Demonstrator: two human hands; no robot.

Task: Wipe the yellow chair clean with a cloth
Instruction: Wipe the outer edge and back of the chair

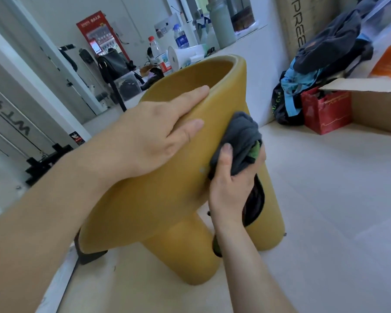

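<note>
1. The yellow chair [167, 199] is being stood on the pale floor [325, 199], its thick rounded legs down and its curved back rim rising toward the desk [246, 45] behind it.
2. The chair is being judged as stiff moulded plastic, smooth and probably light enough to tip, so bracing at the rim is being favoured.
3. The left hand [154, 136] is being laid flat over that rim, fingers spread and draped inside, nothing being held in it.
4. The right hand [230, 179] is being closed around a bunched dark grey cloth [242, 136], which is being pressed against the chair's outer wall just below the rim.
5. The cloth is being judged soft and floppy; a loose end is hanging down beside the chair's leg.
6. A red paper bag [325, 114], a cardboard box [375, 105] and heaped bags are being kept well apart from the chair, so nothing is being seen blocking the wiping.
</note>
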